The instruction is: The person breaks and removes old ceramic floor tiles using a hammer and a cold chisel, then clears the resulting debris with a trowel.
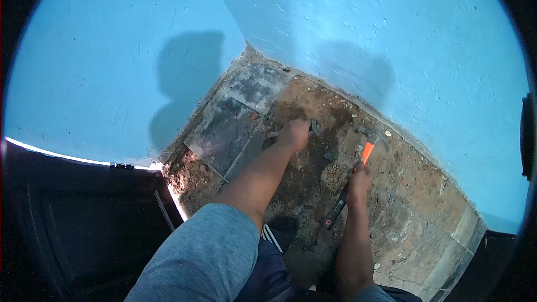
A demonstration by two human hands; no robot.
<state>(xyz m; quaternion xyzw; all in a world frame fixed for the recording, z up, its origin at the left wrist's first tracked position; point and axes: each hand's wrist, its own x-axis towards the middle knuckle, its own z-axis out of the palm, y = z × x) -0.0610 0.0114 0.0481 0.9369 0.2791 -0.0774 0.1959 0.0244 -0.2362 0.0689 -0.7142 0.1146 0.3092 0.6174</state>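
Observation:
My right hand (359, 180) is wrapped round the handle of a claw hammer (367, 152) with an orange neck and a dark grip. The hammer's metal head points away from me, just above the dirty floor. My left hand (295, 134) is closed, low over a broken, bare patch of floor (296, 98). A dark grey piece (315, 127) shows at its fingers; its kind cannot be made out. Left of that hand lie grey floor tiles (224, 128), cracked and dusty.
Blue walls (128, 50) meet in a corner ahead. A dark door panel (84, 218) stands at the left, with light along its edge. Loose rubble and small stones (335, 176) lie between my hands. More worn tiles (411, 232) cover the right side. My shoe (282, 229) is below.

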